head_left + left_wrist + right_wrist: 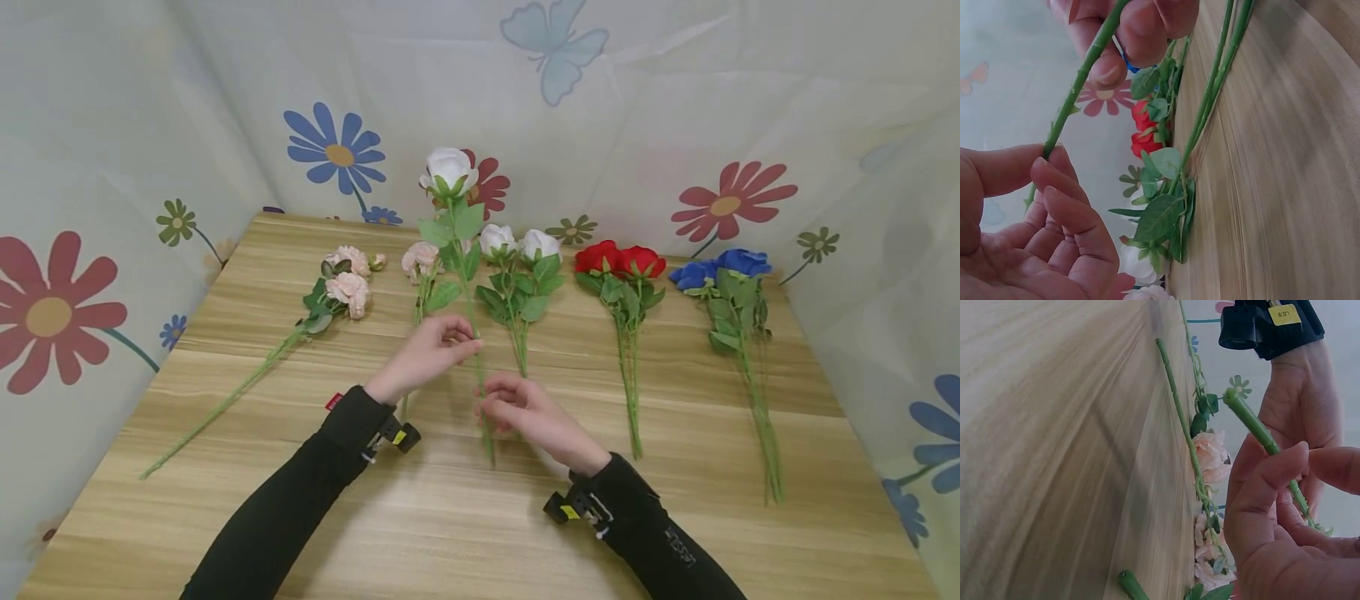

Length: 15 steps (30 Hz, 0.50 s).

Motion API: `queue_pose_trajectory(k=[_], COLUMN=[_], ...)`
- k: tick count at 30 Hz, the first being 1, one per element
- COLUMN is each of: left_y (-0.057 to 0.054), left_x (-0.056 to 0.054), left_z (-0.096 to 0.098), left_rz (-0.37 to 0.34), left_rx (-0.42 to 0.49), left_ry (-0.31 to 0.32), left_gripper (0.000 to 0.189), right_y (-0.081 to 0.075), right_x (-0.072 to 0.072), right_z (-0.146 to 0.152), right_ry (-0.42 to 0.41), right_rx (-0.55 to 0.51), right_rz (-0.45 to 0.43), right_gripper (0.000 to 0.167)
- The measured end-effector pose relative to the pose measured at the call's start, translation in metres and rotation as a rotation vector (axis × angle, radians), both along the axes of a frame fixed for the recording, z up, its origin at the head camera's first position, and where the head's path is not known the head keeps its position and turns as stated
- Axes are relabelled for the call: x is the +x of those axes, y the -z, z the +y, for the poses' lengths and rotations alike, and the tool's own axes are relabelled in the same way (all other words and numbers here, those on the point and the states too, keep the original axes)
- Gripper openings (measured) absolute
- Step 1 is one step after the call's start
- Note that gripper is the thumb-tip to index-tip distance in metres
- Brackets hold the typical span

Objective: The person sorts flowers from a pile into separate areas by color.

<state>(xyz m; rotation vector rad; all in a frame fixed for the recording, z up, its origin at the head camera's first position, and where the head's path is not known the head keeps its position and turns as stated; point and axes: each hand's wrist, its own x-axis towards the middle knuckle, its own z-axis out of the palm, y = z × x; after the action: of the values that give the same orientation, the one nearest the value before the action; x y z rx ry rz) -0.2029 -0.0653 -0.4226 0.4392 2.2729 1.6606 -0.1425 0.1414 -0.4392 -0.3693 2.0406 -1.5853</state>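
A white artificial rose (448,171) stands nearly upright above the table, its bloom at the top and its leafy stem (472,308) running down between both hands. My left hand (431,354) pinches the green stem between thumb and forefinger; the left wrist view shows small thorns there. Lower down, my right hand (536,417) pinches the stem close to its cut end (1235,400), which sticks out past the fingers. Right behind the held rose lie two white roses (517,242) and a pale pink flower (422,260).
On the wooden table (450,533), a pink flower spray (348,279) lies at left, its long stem pointing toward the front. Red roses (621,260) and blue roses (722,268) lie at right. A flower-printed curtain (637,125) encloses the back and sides.
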Motion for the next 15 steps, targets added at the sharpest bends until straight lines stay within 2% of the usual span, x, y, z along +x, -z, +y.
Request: queue_pose_trajectory(k=[8, 15], left_y=[0.0048, 0.0045], left_x=[-0.0016, 0.0005], left_z=[0.0057, 0.0079], left_rz=[0.064, 0.097], left_rx=[-0.057, -0.094], left_ry=[-0.009, -0.009], left_gripper=[0.016, 0.016], right_y=[0.0048, 0.0042], right_x=[-0.0008, -0.0005], right_z=[-0.0031, -0.0031], right_ry=[-0.007, -0.016], right_rx=[-0.02, -0.011], right_rz=[0.018, 0.049], right_gripper=[0.03, 0.029])
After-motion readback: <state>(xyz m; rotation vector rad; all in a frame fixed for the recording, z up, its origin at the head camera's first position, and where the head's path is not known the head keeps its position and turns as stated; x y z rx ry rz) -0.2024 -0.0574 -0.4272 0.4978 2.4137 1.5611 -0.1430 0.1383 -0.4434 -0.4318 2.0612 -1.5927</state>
